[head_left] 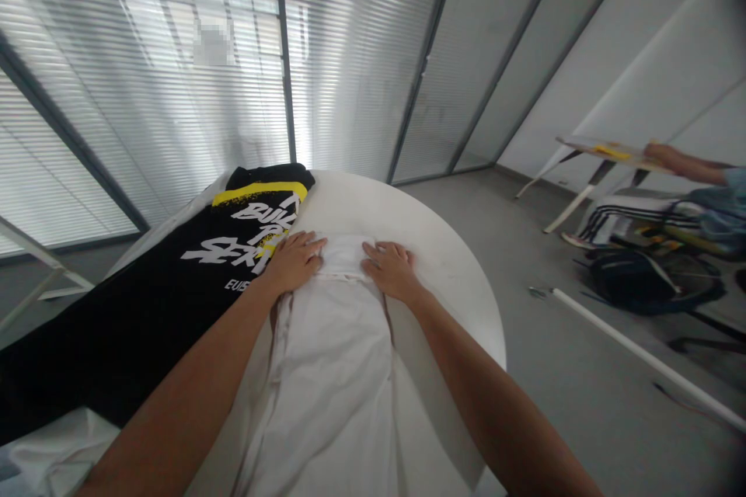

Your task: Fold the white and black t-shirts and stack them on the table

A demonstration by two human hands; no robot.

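A white cloth garment (341,349) lies in a long folded strip on the round white table (454,248), its near part running down toward me. The far end is turned over into a short flap. My left hand (294,260) rests on the flap's left corner with fingers spread. On the right corner lies my right hand (392,268), its fingers also spread and flat. Left of them is a black garment (145,318) with white lettering and a yellow band; my left forearm crosses over its edge.
Another white cloth (64,446) lies at the lower left. At right, a seated person's arm (688,163) reaches onto a small table (618,151). A dark bag (632,279) and a white pole (641,353) are on the floor. Glass panels with blinds (350,54) stand behind.
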